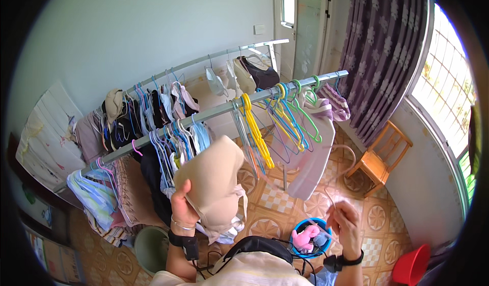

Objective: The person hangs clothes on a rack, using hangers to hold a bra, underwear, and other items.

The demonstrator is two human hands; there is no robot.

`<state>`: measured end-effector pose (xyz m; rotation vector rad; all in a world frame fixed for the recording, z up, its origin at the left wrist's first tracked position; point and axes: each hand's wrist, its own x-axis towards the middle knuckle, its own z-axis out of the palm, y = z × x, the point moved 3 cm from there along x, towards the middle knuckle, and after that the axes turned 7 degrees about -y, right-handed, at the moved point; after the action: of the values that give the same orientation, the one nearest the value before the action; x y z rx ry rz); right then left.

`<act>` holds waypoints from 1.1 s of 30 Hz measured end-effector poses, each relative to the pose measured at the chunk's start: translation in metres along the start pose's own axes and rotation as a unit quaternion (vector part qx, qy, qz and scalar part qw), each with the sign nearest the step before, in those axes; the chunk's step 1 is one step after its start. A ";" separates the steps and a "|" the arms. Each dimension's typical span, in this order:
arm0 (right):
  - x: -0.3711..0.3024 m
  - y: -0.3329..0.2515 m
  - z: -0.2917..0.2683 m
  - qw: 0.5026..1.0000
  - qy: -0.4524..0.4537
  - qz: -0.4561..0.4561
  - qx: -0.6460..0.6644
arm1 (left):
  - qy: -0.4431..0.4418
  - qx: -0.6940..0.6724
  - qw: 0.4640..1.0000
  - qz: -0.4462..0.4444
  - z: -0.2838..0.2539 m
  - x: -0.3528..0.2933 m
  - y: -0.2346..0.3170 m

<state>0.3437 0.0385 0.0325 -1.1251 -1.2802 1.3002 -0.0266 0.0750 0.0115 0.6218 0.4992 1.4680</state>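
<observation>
Behind beige bra (pixel 214 181), rail (pixel 214 112) partly hidden

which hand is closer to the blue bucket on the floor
Right. The right hand, holding a thin pink hanger, is just above and right of the blue bucket. The left hand is farther left, gripping a beige bra.

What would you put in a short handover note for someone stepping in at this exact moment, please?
Left hand: gripping a beige bra, held up in front of the near rail.
Right hand: holding a pale pink hanger, its hook up.
Blue bucket on the floor between the hands holds pink and other small items.
Done: both rails carry many hung garments, with empty yellow, green and blue hangers bunched on the near one.
Left: the bra is not yet on the hanger; the bucket is not empty.
</observation>
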 end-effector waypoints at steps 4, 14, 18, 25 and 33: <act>-0.027 0.015 -0.010 0.995 -0.029 0.041 0.091 | -0.046 -0.015 0.998 0.035 0.013 0.011 0.006; -0.039 0.024 -0.010 0.984 -0.096 0.054 0.143 | -0.060 0.022 0.995 0.077 0.037 -0.003 0.008; -0.051 0.013 -0.019 0.985 -0.079 0.060 0.140 | -0.039 0.016 0.994 0.100 0.036 -0.010 0.004; -0.048 0.018 -0.010 0.982 -0.099 0.052 0.154 | -0.003 0.014 0.996 0.087 0.031 -0.029 -0.008; -0.026 0.008 -0.005 0.975 -0.030 -0.048 0.214 | -0.029 0.016 0.998 0.044 0.035 -0.054 -0.014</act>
<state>0.3517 0.0138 0.0236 -0.7167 -1.0171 1.4572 0.0035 0.0183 0.0251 0.7178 0.4564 1.5221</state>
